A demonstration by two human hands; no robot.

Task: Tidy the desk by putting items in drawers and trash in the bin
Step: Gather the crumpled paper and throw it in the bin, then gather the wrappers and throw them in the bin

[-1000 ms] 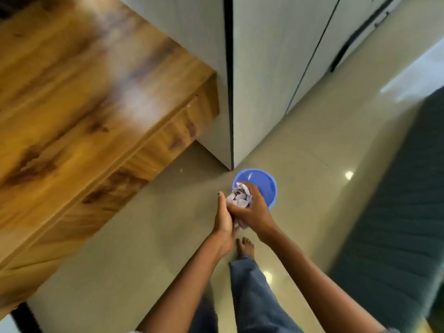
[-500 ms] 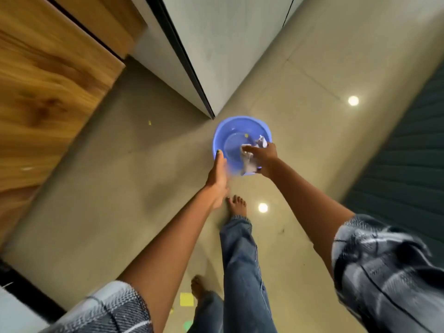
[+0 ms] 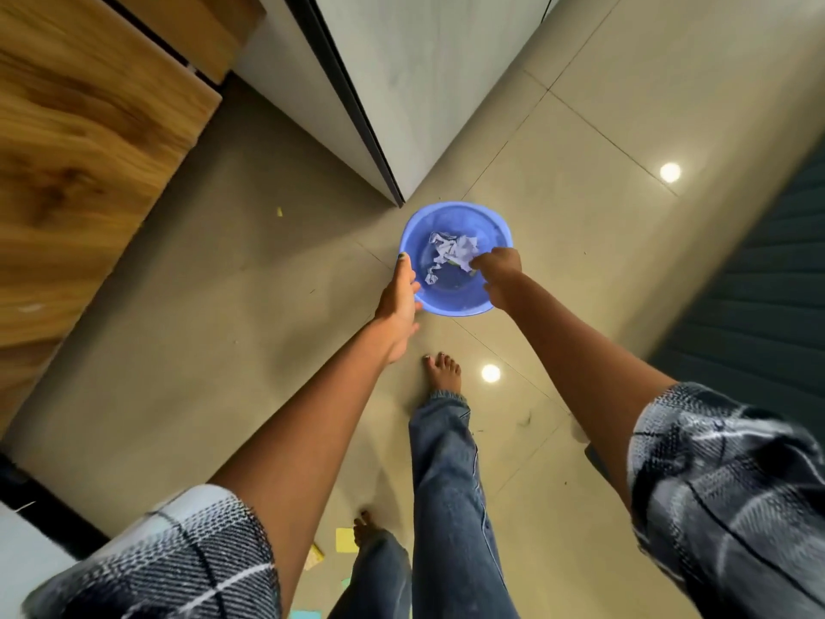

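1. crumpled paper (image 3: 452, 251) sits inside the blue bin (image 3: 446, 308), toward the bin's far half, lying on the bottom; one strip trails toward the bin's left wall
2. right hand (image 3: 500, 273) is over the bin's right rim, fingers curled down at the paper's right edge. Can't tell if it's pinching the paper or has already let go; contact point is blurred
3. left hand (image 3: 400, 297) is at the bin's left rim, fingers straight and relaxed, fingertip on or just at the rim, holding nothing. Looks like it's steadying the bin
4. risk: if the right hand is gripping a corner, lifting it drags the wad back out over the bin's right rim. Cause: paper snagged on fingers
5. risk: bin looks light and shallow. Any push from the left hand on the rim could tip or slide it toward the cabinet (image 3: 415, 82) behind the bin; paper spills
6. risk: loose strip could catch the rim and hang out if the wad shifts
7. bare foot (image 3: 442, 370) is just on the near side of the bin; stepping forward could kick it
8. task judgement: this trash drop is basically done; small coloured scraps (image 3: 346, 539) lie on the floor (image 3: 223, 350) well to the near side of the bin, so more may be left to bin
9. wooden desk (image 3: 76, 149) is well left of the bin
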